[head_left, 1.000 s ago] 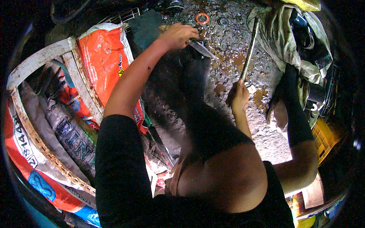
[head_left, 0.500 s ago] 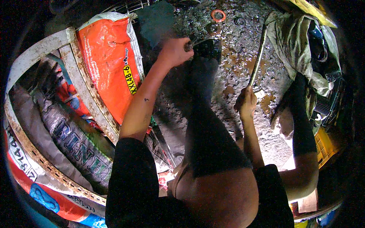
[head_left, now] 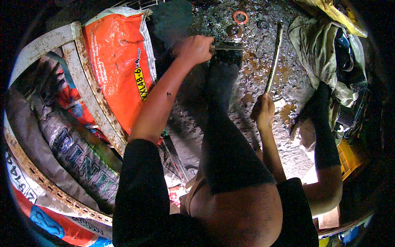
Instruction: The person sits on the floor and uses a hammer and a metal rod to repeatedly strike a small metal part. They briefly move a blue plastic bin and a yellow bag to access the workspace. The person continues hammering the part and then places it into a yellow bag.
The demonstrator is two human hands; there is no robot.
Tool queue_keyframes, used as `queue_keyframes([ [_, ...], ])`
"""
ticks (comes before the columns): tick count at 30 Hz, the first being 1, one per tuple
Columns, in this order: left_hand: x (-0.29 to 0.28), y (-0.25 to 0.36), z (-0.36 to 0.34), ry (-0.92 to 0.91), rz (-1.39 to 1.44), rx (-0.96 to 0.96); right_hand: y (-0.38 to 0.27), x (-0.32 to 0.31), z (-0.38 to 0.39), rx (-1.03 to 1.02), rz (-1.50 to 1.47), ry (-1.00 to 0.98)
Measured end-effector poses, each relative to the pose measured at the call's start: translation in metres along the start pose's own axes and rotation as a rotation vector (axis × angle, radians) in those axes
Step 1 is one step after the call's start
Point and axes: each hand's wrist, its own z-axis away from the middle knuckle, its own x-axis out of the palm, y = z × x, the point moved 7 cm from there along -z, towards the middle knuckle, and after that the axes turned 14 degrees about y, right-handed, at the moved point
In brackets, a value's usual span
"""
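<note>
My left hand (head_left: pixel 196 48) is closed on a bladed tool (head_left: pixel 228 47), which lies level, pointing right over the wet, dark ground; its handle is mostly hidden by my fingers. My right hand (head_left: pixel 264 108), lower and to the right, grips a long metal bar (head_left: pixel 275 59) that angles up and away from me. Beyond the blade are an orange ring (head_left: pixel 240 17) and a dark round part (head_left: pixel 262 25) on the ground. Both my legs, in dark coverings, reach forward between and beside my arms.
At left stand a rusty metal frame (head_left: pixel 76 53) and orange and grey sacks (head_left: pixel 113 57). A dirty cloth (head_left: pixel 317 53) and yellow sheet (head_left: pixel 345 16) are piled at the upper right, with a yellow crate (head_left: pixel 347 158) below. The ground (head_left: pixel 284 136) is rough, with brown puddles.
The blade has swung from pointing down-right to level. The view has shifted, and the bar and right hand appear a little lower and further right than a second ago.
</note>
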Motion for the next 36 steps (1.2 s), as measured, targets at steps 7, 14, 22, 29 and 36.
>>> queue_keyframes([
  [7,0.0,0.002,-0.007,-0.093,0.022,-0.114,-0.026,0.005,0.017,-0.006,0.138,0.028],
  [14,-0.003,0.002,-0.023,-0.265,-0.078,-0.042,-0.088,0.031,0.059,-0.447,0.195,0.003],
  [22,-0.019,0.022,-0.031,-0.307,-0.096,-0.003,-0.043,0.047,0.034,-0.44,0.553,-0.004],
  [29,-0.017,0.016,-0.033,-0.33,-0.148,0.03,-0.092,0.033,0.069,-0.616,0.134,0.043],
  [36,-0.027,0.018,-0.042,-0.364,-0.197,0.041,-0.073,0.032,0.055,-0.336,0.151,0.032],
])
